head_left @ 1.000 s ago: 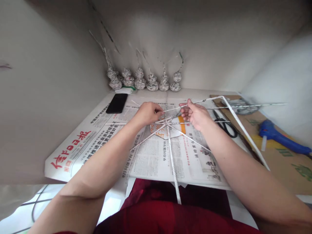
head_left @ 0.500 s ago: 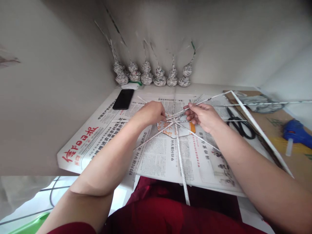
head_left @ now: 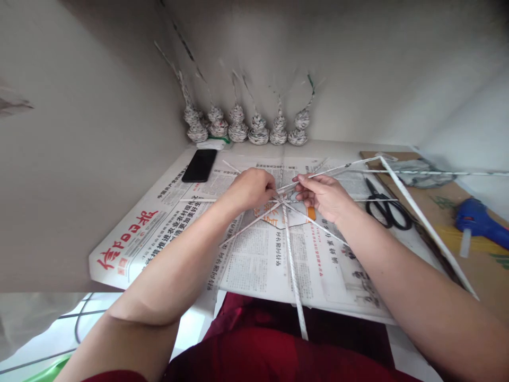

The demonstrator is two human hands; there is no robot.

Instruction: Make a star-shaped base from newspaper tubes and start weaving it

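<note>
Rolled paper strips [head_left: 291, 260] radiate like spokes from a crossing point in the middle of the table. Under the crossing lies a piece of printed card [head_left: 274, 218] with orange lettering. My left hand [head_left: 254, 188] is closed at the left of the crossing, its fingertips pinching at the strips there. Just to the right, my right hand [head_left: 320, 193] pinches a long paper strip [head_left: 358, 161] between thumb and forefinger. That strip runs out to the right, bends sharply and comes back toward my right forearm.
Newspaper sheets [head_left: 246, 265] cover the table. Several woven paper gourds [head_left: 259, 132] stand along the back wall. A black phone [head_left: 199, 165] lies at left. On the right are black scissors [head_left: 387, 209], a cardboard sheet [head_left: 441, 212] and a blue glue gun [head_left: 477, 217].
The view has shifted slightly. My right hand has moved a little closer to my left, still pinching the strip. My left hand stays at the crossing.
</note>
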